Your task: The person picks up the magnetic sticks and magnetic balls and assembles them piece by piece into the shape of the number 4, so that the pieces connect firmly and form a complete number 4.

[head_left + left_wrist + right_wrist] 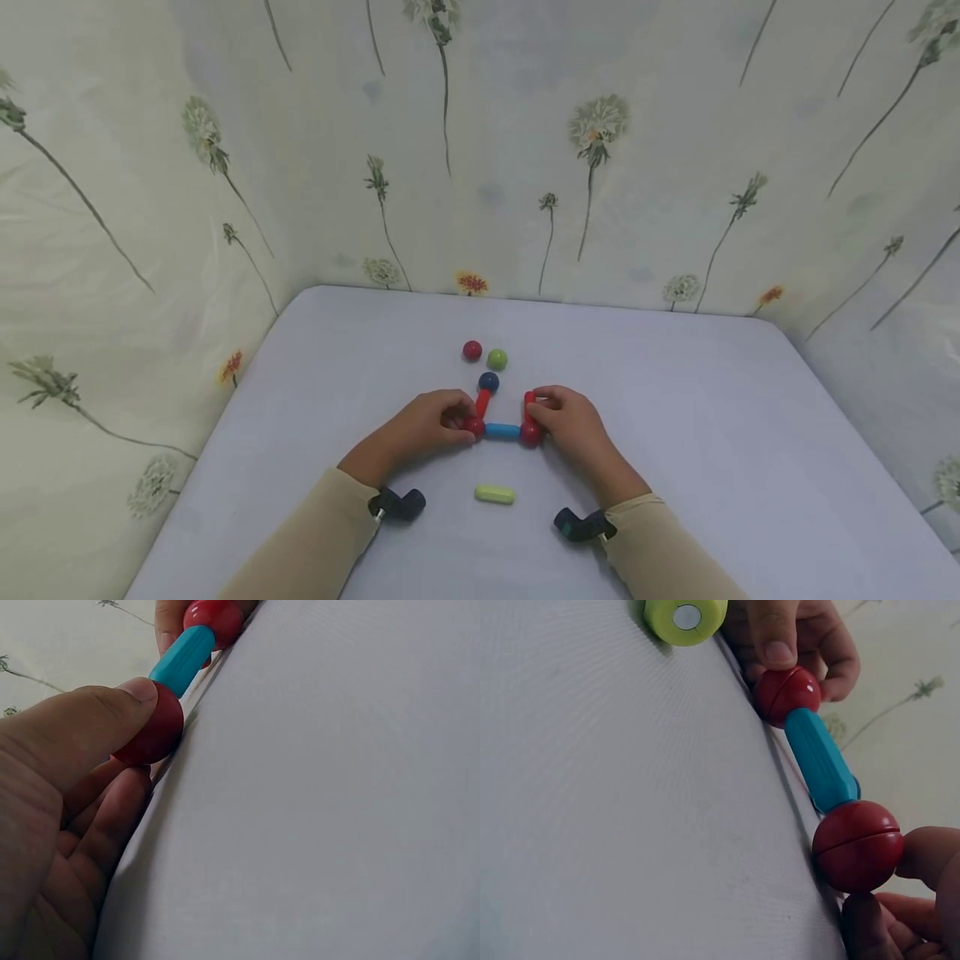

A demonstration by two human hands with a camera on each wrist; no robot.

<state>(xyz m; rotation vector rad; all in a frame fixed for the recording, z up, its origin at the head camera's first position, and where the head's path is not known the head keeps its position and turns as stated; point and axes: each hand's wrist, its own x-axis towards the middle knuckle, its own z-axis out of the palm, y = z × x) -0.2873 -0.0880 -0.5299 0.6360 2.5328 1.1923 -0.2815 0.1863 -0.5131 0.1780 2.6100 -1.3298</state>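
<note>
In the head view, my left hand pinches a red ball between thumb and fingers. A blue magnetic stick joins this ball to a second red ball on the right. From the left ball a red stick runs away from me to a dark blue ball. My right hand grips another red stick, which stands against the right ball and points away from me. In the right wrist view the right red ball hides that stick, with fingertips right at the ball.
A loose red ball and a green ball lie beyond the dark blue one. Nearer me, between the forearms, lies a yellow-green stick. The white table meets a flower-patterned curtain at its back and sides.
</note>
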